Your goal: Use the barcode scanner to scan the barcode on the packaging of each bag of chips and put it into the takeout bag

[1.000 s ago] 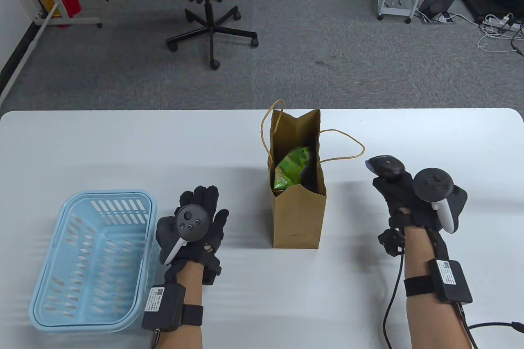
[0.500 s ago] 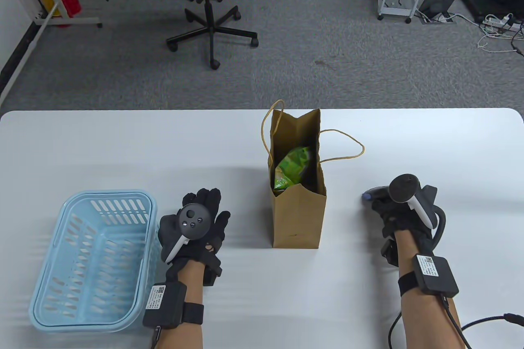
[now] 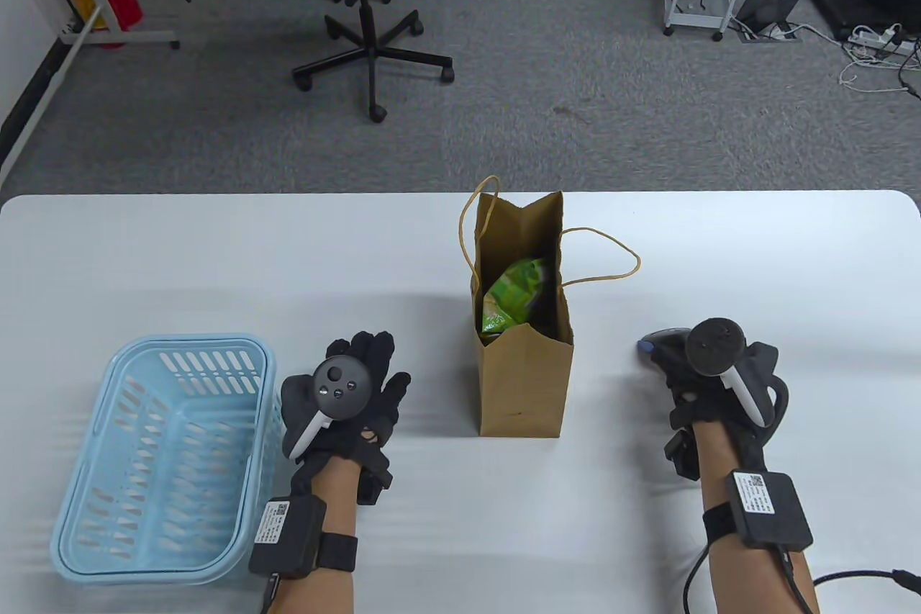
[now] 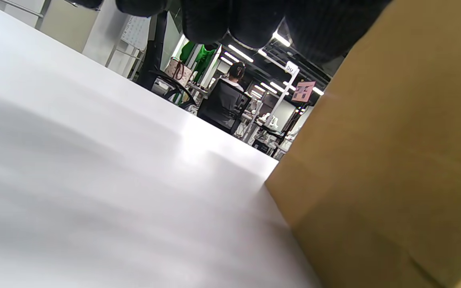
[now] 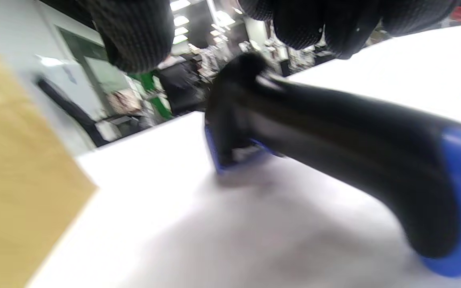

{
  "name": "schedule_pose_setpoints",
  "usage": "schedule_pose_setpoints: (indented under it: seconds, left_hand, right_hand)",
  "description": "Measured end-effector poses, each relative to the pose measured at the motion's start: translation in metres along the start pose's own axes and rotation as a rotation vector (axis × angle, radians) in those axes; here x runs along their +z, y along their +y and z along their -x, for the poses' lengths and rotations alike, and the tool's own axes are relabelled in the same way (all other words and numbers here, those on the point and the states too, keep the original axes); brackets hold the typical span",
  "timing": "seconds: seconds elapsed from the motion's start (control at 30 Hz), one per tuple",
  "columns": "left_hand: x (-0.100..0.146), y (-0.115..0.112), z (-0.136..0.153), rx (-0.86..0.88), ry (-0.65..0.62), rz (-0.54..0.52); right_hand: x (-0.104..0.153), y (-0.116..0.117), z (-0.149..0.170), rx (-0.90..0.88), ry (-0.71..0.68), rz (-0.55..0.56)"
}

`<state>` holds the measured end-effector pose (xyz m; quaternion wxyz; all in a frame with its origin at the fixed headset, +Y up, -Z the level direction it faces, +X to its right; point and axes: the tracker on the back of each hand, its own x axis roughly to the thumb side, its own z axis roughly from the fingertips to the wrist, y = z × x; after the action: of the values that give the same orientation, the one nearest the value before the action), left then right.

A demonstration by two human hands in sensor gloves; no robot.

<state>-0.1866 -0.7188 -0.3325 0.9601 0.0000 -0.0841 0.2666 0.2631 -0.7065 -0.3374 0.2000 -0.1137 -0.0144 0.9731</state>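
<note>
**Table view: scanner down on the worktop, chips in the paper bag**

Table view shows the brown paper takeout bag (image 3: 524, 384) standing upright near the middle of the white worktop (image 3: 216, 261), its mouth open and its twine handles flopped outward. A green bag of chips (image 3: 514, 297) sits inside it, visible through the opening. A light blue plastic basket (image 3: 165, 456) lies at the near left, with nothing visible inside it.

The left hand (image 3: 345, 391) rests between the basket and the takeout bag, fingers spread and relaxed, holding nothing. In the left wrist view its fingertips (image 4: 238, 20) hang above the worktop, with the side of the takeout bag (image 4: 394, 160) close on the right.

The right hand (image 3: 709, 384) is to the right of the takeout bag, over the barcode scanner (image 3: 658, 342). The right wrist view shows the black scanner (image 5: 334, 132) with blue trim lying on the worktop, its head towards the takeout bag (image 5: 18, 176). The gloved fingers (image 5: 134, 32) hang above the handle with a gap visible beneath them; whether any part of the hand touches the scanner I cannot tell, as the picture is blurred.
</note>
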Motion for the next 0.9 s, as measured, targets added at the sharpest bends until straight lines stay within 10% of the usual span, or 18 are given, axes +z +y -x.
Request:
schedule_pose_setpoints:
  seconds: [0.33,0.9]
  left_hand:
    - [0.004,-0.005,-0.027,-0.028,-0.131,0.169]
    - [-0.003,-0.046,-0.028,-0.130,-0.143,0.452]
  right_hand:
    - [0.062,0.027,-0.049,-0.087,-0.510,-0.058]
    - [0.065,0.068,-0.042,0.178,-0.660,-0.234]
